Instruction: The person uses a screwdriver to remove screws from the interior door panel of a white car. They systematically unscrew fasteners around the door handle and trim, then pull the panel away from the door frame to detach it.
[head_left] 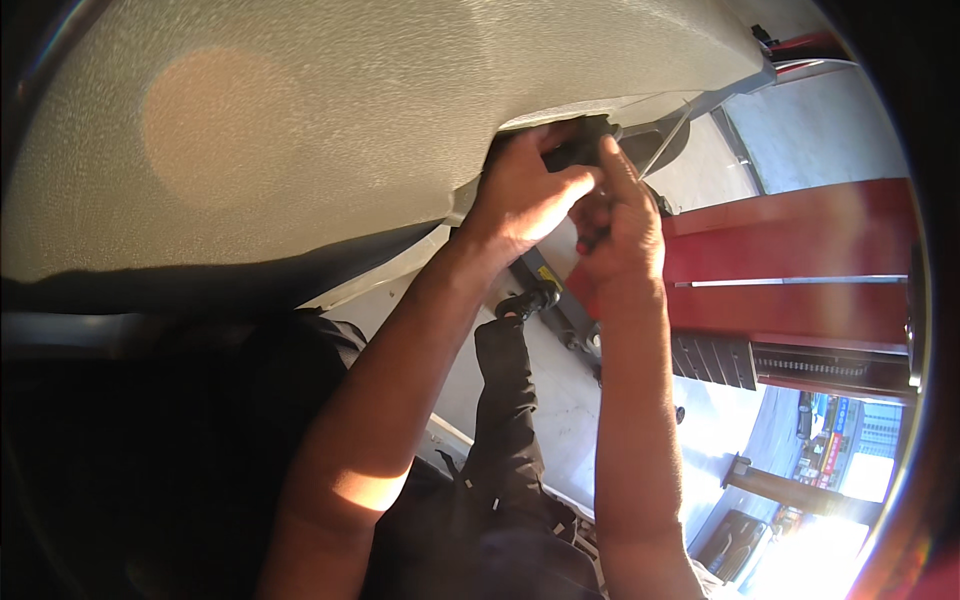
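Both hands work at a dark recess in the lower edge of a beige textured panel. My left hand reaches up into it. Its thumb points right toward my right hand, while its fingers are blurred and partly hidden among dark parts. Close beside it, my right hand has its index finger or thumb raised against the dark parts. Its other fingers are curled in, with a small red spot by them; what they hold cannot be made out. A thin pale rod or wire slants just right of this hand.
Large red lift beams stand to the right, with a black ribbed part below. A dark arm crosses under my hands. A leg in dark trousers with a black shoe is on the pale floor. Bright light enters lower right.
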